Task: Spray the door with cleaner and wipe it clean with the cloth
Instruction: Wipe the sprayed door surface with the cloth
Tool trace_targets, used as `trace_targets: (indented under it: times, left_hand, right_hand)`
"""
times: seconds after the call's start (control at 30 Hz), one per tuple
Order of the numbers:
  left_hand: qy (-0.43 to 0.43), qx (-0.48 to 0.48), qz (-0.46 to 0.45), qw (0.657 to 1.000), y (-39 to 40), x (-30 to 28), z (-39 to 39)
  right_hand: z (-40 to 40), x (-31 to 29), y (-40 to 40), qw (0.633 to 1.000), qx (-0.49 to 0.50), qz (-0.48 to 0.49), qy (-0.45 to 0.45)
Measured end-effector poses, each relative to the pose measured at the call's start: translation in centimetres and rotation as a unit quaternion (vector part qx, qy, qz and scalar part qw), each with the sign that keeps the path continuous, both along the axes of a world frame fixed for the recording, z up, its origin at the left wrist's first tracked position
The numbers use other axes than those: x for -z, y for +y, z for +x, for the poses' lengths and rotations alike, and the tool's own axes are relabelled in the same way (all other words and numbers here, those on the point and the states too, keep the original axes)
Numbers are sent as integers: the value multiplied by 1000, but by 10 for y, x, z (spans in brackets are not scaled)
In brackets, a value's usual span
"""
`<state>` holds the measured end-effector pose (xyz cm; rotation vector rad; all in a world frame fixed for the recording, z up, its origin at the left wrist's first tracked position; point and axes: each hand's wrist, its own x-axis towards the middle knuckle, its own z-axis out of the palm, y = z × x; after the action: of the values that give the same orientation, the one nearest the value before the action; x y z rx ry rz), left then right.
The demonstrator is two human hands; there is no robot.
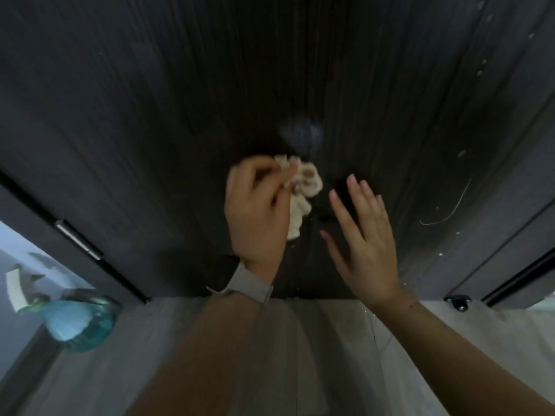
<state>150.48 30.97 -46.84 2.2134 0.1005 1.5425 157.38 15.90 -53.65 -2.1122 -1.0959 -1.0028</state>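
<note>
Dark door (150, 100) fills most of view, pale streaks and specks toward right side. Grey floor (300, 355) below. Spray bottle (81, 322), teal, lying at lower left near door's hinge edge. Left hand (258, 205), fingers clamped on bunched cloth (303, 190) held against door. Right hand (363, 235) just beside cloth, fingers straight and spread.

The door (150, 100) is dark, matt, grained wood. The cloth (303, 190) looks soft and crumpled; the spray bottle (81, 322) is glossy clear plastic.
</note>
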Motion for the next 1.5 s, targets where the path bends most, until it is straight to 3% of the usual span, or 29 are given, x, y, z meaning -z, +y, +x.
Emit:
trace_targets:
  times: [0.1, 0.2, 0.33, 0.47, 0.6, 0.7, 0.83, 0.97, 1.03, 1.1, 1.17, 1.27, 1.37, 1.43, 1.5]
  left_hand:
    - [-60, -7, -1, 998, 5, -44, 8]
    - [-65, -14, 17, 998, 8, -27, 10]
    - [6, 19, 104, 994, 14, 40, 6]
    - [121, 50, 95, 987, 10, 72, -3]
    - [48, 28, 97, 994, 2, 31, 8]
    - [-22, -7, 42, 999, -9, -1, 13]
    - [-40, 7, 27, 999, -6, 12, 17]
    - [85, 56, 58, 993, 5, 69, 5]
    - [163, 72, 121, 976, 10, 90, -3]
    - [188, 76, 170, 964, 15, 93, -4]
    - [176, 76, 137, 972, 15, 76, -2]
    - [55, 26, 65, 996, 11, 26, 6]
    - [-53, -19, 10, 998, 12, -3, 12]
    - [-46, -3, 25, 999, 11, 14, 10]
    - [16, 27, 40, 999, 11, 47, 3]
  right_hand:
    - [0, 18, 0, 1000, 5, -19, 14]
    - [8, 37, -3, 998, 21, -65, 0]
    - [15, 47, -1, 996, 45, -74, -15]
    - [12, 48, 1, 997, 42, -66, -8]
    - [13, 48, -1, 996, 46, -69, -13]
    - [15, 48, 0, 996, 51, -72, -18]
    - [15, 50, 0, 996, 60, -65, -19]
    - [11, 52, -1, 997, 75, -31, 12]
    - [8, 53, 1, 997, 76, -22, 25]
    - [5, 53, 2, 996, 77, -24, 36]
    - [3, 52, 3, 995, 81, -25, 46]
    - [1, 51, 4, 994, 92, -23, 51]
    - [3, 50, 3, 994, 95, -31, 45]
    - [4, 51, 1, 994, 95, -38, 39]
    - [5, 51, 1, 994, 96, -37, 35]
